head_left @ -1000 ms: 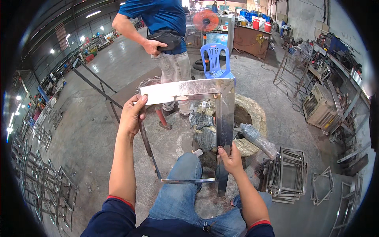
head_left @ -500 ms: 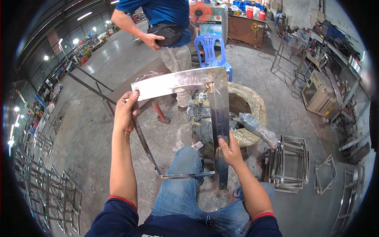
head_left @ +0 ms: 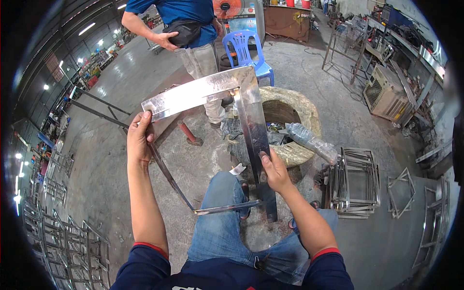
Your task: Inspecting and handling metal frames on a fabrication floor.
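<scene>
In front of my knees, both hands hold up a rectangular frame of thin metal bar with a flat, shiny L-shaped steel square lying along its top and right sides. My left hand pinches the upper left corner, thumb on the end of the square's top leg. Farther down on the right, my right hand grips the square's long leg and the frame bar behind it, thumb on the face. The square's lower end sticks out past the frame's bottom bar. Fingers behind the metal are hidden.
A round stone-like ring holds a plastic-wrapped bundle. A hammer-like tool with red handle stands on the floor. Stacked metal frames lie right, more frames left. Beyond are a person and a blue chair.
The frame and square have shifted left and slightly up in view, tilting a little, with both hands keeping their grip. The surroundings have also shifted up and left in the picture.
</scene>
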Demonstrator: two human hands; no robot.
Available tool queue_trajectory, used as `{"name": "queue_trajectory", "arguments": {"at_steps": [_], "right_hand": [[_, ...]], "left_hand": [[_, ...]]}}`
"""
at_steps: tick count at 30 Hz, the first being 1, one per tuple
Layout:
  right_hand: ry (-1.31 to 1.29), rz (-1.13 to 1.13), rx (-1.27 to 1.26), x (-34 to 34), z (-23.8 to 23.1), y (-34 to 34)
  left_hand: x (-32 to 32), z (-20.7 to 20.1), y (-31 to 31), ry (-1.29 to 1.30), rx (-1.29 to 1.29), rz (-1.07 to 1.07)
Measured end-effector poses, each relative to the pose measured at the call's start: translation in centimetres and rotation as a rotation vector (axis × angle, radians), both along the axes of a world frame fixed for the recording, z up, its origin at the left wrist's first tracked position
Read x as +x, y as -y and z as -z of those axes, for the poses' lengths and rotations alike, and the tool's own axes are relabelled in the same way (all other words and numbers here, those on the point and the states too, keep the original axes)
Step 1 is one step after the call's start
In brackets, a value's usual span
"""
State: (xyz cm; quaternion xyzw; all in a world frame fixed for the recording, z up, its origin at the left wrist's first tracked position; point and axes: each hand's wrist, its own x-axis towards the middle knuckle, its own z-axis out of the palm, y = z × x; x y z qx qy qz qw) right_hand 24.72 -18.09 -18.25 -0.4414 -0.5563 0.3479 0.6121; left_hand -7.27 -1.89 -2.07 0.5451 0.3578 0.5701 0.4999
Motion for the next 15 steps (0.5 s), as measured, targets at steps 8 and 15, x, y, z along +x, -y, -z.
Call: {"name": "queue_trajectory", "arguments": {"at_steps": [8, 15], "right_hand": [[0.009, -0.005, -0.016, -0.3, -1.3, 0.7], [0.025, 0.045, -0.015, -0.3, -1.1, 0.7]], "left_hand": [[0.0, -0.3, 0.6, 0.0, 0.039, -0.021], [0.3, -1.3, 2.1, 0.034, 0.012, 0.002]]}}
